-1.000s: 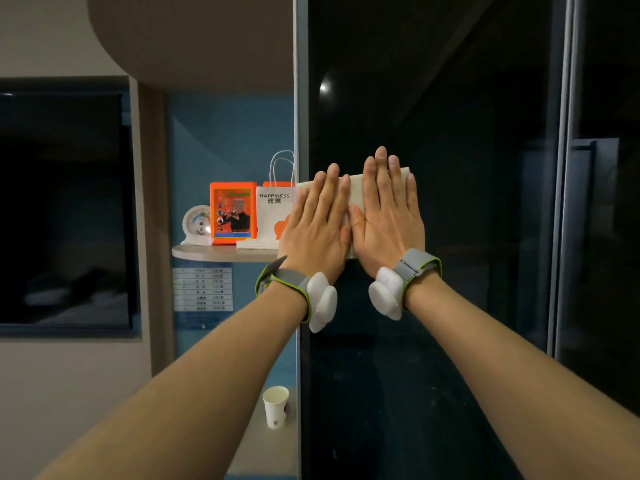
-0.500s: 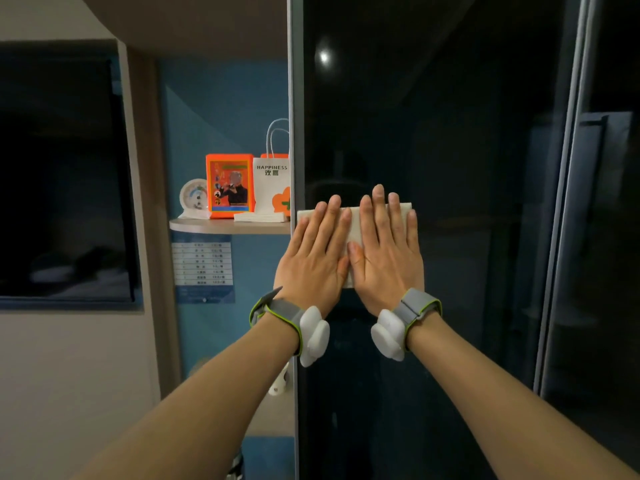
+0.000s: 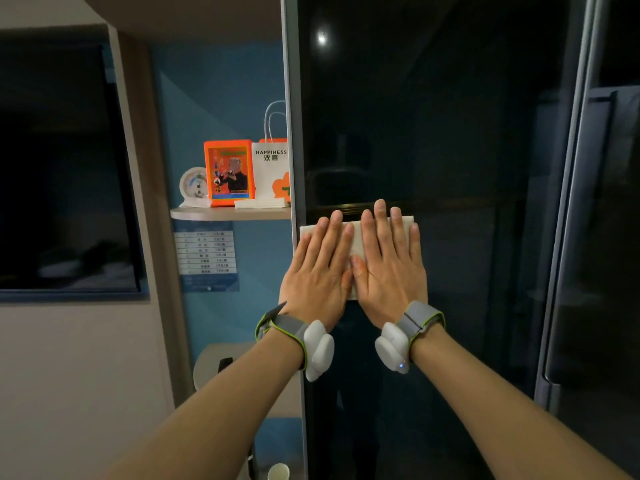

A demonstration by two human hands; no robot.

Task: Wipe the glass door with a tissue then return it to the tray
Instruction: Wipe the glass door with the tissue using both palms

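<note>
A tall dark glass door (image 3: 433, 116) fills the middle and right of the view. A white folded tissue (image 3: 355, 242) lies flat against it at mid height, just right of the door's left edge. My left hand (image 3: 317, 271) and my right hand (image 3: 389, 268) lie side by side on the tissue, palms flat, fingers pointing up, pressing it to the glass. Only the tissue's top edge and a strip between my hands show. Both wrists carry grey straps with white devices. No tray is in view.
The door's grey metal frame (image 3: 291, 116) runs down beside my left hand. Left of it a small shelf (image 3: 207, 213) holds an orange picture frame (image 3: 228, 173), a white paper bag (image 3: 272, 171) and a round gauge (image 3: 194, 185). A paper cup (image 3: 278, 472) stands below.
Both hands have slid the tissue down the glass, from the level of the things on the shelf to just below the shelf board.
</note>
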